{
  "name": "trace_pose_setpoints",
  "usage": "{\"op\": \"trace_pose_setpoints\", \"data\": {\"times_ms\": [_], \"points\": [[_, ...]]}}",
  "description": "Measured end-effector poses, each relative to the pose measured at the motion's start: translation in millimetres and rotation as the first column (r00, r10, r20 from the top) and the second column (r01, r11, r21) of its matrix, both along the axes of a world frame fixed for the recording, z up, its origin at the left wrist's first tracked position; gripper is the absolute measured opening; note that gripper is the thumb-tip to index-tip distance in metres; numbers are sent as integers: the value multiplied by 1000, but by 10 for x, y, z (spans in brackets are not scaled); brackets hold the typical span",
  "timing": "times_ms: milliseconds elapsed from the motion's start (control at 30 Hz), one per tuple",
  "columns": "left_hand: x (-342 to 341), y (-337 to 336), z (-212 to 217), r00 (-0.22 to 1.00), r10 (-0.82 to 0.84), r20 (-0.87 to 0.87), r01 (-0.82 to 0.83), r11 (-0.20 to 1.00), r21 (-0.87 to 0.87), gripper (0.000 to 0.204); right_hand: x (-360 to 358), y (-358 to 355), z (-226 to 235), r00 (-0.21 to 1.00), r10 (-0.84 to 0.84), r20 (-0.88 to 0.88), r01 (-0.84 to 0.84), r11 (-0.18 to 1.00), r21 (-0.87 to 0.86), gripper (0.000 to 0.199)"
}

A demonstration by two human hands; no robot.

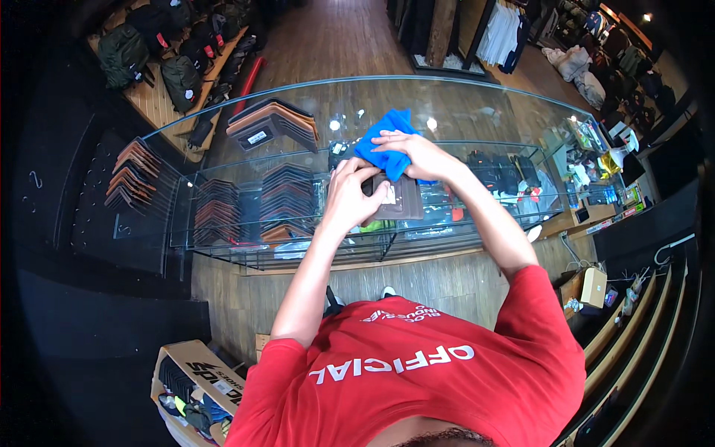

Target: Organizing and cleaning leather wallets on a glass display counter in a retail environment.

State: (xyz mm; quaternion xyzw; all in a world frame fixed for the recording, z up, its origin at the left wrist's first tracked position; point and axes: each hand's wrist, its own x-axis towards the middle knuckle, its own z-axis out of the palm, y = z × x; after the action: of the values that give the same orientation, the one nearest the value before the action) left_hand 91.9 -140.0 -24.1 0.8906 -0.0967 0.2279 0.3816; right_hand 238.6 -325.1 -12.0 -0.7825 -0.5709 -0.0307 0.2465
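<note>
My left hand grips a brown leather wallet with a small white tag, held above the glass display counter. My right hand presses a blue cloth against the wallet's upper edge. Both hands meet over the middle of the counter. Part of the wallet is hidden behind my fingers.
A stack of brown wallets lies on the counter top at the left. Rows of wallets fill the shelves under the glass. Backpacks sit on a wooden stand at far left. An open cardboard box stands on the floor by my left side.
</note>
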Motion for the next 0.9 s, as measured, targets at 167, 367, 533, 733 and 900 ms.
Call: {"op": "trace_pose_setpoints", "data": {"times_ms": [167, 367, 533, 733, 900], "points": [[-43, -43, -14, 997, 46, 63, -49, 998, 42, 34, 307, 267, 197, 953, -302, 1, 302, 953, 19, 41], [-95, -107, 21, 986, 164, 35, -166, 984, 66, 41, -258, 56, 39, 998, -32, -47, 36, 997, 75, 51], [-76, -134, 40, 987, 160, 29, -162, 982, 102, 44, -275, -596, 305, 988, 31, -154, -28, 999, 20, 49], [-23, -118, -45, 987, 124, 100, -136, 982, 130, 44, 72, -442, 53, 941, -333, -64, 338, 937, 92, 48], [-56, -127, -45, 977, 187, 100, -205, 950, 234, 51, 8, -64, 48, 856, -517, -24, 516, 850, 103, 52]]}}
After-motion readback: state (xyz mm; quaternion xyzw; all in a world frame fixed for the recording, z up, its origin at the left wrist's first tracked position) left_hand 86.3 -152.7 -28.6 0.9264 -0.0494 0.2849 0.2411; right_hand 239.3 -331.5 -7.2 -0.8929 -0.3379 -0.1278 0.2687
